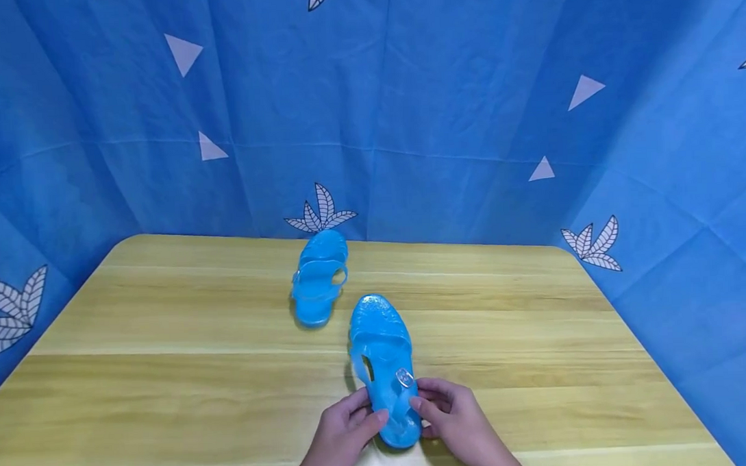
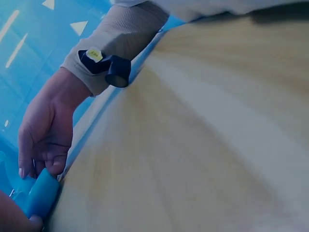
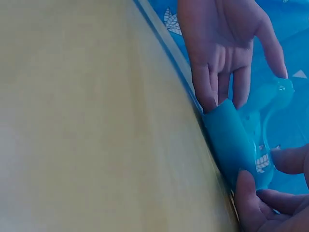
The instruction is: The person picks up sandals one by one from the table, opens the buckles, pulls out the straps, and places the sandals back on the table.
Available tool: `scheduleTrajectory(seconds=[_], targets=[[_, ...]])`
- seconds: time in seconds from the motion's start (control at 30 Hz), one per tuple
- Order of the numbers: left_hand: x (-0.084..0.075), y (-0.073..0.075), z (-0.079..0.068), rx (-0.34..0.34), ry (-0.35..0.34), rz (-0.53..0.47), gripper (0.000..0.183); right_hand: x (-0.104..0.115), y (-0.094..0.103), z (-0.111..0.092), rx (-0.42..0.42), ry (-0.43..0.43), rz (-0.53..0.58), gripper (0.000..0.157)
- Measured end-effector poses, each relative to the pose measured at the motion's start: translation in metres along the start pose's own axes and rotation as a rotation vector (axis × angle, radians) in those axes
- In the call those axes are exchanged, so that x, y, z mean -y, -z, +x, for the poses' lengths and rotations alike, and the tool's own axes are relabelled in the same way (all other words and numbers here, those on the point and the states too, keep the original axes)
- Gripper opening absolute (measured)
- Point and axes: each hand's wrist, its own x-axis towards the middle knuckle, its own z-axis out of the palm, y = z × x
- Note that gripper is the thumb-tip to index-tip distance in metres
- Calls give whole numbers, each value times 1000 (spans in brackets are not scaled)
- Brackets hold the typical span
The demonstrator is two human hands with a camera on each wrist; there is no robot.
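Observation:
Two glossy blue sandals are on the wooden table. The nearer sandal (image 1: 383,356) points away from me, with a silver buckle (image 1: 405,377) on its right side. At its heel, my left hand (image 1: 341,436) holds the left edge, thumb on top. On the opposite side my right hand (image 1: 458,418) grips the heel edge, its thumb by the strap. Both hands also meet at the sandal's heel (image 3: 229,140) in the right wrist view. Whether the heel is lifted off the table, I cannot tell. The farther sandal (image 1: 316,283) lies beyond, untouched, toe away from me.
The light wooden table (image 1: 200,403) has rounded far corners. Behind it and along both sides hangs a blue cloth (image 1: 406,108) with white triangles and leaf prints. A dark wrist camera (image 2: 117,71) is strapped over the right sleeve in the left wrist view.

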Motion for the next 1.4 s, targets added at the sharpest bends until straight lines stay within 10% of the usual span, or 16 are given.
scheduleTrajectory(seconds=[0.27,0.77,1.4], targets=[[-3,-5,19,-8,-124,-135,62,6,3,18,-41,6,95,49],[-15,1,69,-111,-222,-31,58,22,9,73,-119,12,80,38],[-27,10,130,-346,-165,240,64,39,12,132,-152,-18,-65,36]])
